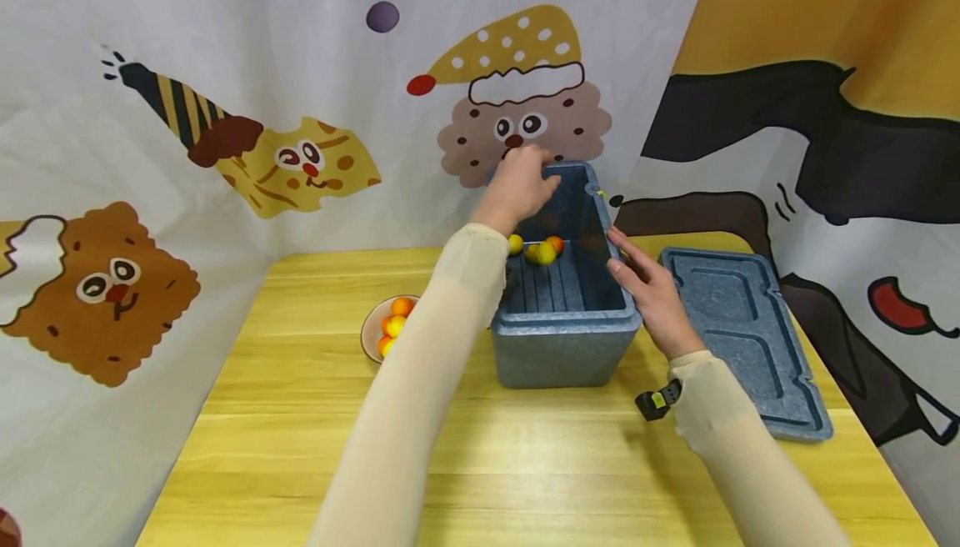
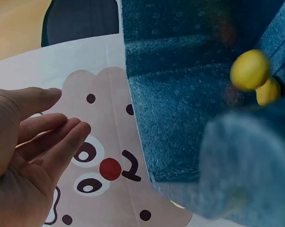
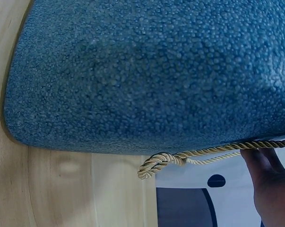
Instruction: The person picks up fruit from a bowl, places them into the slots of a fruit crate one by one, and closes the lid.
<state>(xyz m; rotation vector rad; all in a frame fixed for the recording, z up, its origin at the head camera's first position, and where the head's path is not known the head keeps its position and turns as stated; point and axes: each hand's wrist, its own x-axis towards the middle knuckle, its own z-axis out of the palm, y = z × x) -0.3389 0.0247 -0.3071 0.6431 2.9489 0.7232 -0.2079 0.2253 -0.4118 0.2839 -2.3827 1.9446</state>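
Observation:
A blue-grey foam box stands without its lid, with several small yellow and orange fruits on its ribbed floor. My left hand is over the far left rim of the box. In the left wrist view, its loosely bent fingers hold nothing, beside the box's wall. My right hand rests against the right rim, thumb and forefinger over the edge. In the right wrist view, the fingers of that hand touch the outer side, by a twisted gold rope.
A bowl of orange and yellow fruits sits left of the box, partly hidden by my left sleeve. The box's lid lies on the table to the right. A printed cloth hangs behind the table.

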